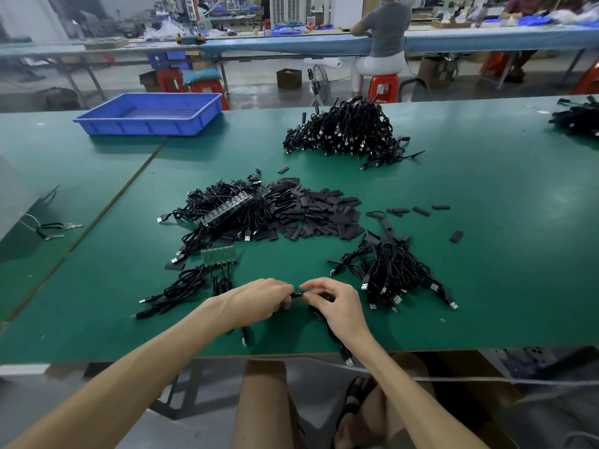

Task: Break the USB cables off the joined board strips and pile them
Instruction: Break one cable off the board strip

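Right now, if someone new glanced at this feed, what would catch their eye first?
The left hand and right hand meet near the table edge, both pinching one black cable. Beyond them lies a heap of cables with a board strip on top, and a taller cable pile farther back. A blue tray sits far left.

I count two hands, the left hand (259,299) and the right hand (334,303), pinching one USB cable (298,295) at six o'clock. There are two board strips: a long strip (233,205) at ten o'clock and a short strip (217,256) at eight. There are three loose cable piles: the big pile (343,131) at twelve, the small pile (392,273) at four and the far pile (577,119) at two. I also count one sleeve heap (321,212) at centre and one blue tray (149,124) at eleven. The cables inside each pile are too tangled for me to number.
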Motion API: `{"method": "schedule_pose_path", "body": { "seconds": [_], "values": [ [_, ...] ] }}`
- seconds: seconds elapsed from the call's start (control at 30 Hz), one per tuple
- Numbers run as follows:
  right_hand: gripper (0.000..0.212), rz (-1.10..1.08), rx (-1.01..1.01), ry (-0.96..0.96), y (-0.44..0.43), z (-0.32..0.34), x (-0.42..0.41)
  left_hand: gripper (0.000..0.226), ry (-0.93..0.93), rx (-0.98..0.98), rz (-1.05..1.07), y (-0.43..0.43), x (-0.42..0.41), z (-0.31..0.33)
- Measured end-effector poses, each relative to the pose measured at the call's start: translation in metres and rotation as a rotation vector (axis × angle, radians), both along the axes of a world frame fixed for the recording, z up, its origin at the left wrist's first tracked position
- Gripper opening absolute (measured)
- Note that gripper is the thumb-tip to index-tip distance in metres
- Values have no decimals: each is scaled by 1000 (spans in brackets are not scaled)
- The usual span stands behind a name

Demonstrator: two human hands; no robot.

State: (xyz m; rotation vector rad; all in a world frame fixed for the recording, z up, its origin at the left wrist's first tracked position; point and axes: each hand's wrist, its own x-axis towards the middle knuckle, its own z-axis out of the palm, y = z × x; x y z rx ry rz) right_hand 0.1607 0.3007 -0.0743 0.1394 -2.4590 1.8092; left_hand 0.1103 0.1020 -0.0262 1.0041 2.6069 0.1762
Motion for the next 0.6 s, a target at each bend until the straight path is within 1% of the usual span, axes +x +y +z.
{"method": "schedule_pose_path", "body": {
  "seconds": [0.1, 0.13, 0.2, 0.33, 0.43, 0.6],
  "values": [
    [13, -11, -8, 2, 0, -1, -1, 26, -142, 3, 86, 4, -7, 0],
    [12, -16, -4, -1, 0, -1, -1, 26, -199, 25, 113, 5, -9, 1],
    [11, -24, 4, -4, 0, -2, -3, 31, -311, 108, 155, 3, -10, 3],
    [8, -38, 9, -7, -1, -4, -3, 36, -495, 354, 250, -3, -9, 4],
    [8, -63, 7, -6, -3, -2, -3, 40, -533, 417, 280, -5, -9, 3],
    [6, -93, -16, -21, -3, -1, -2, 40, -558, 392, 237, -6, -12, 1]
  ]
}}
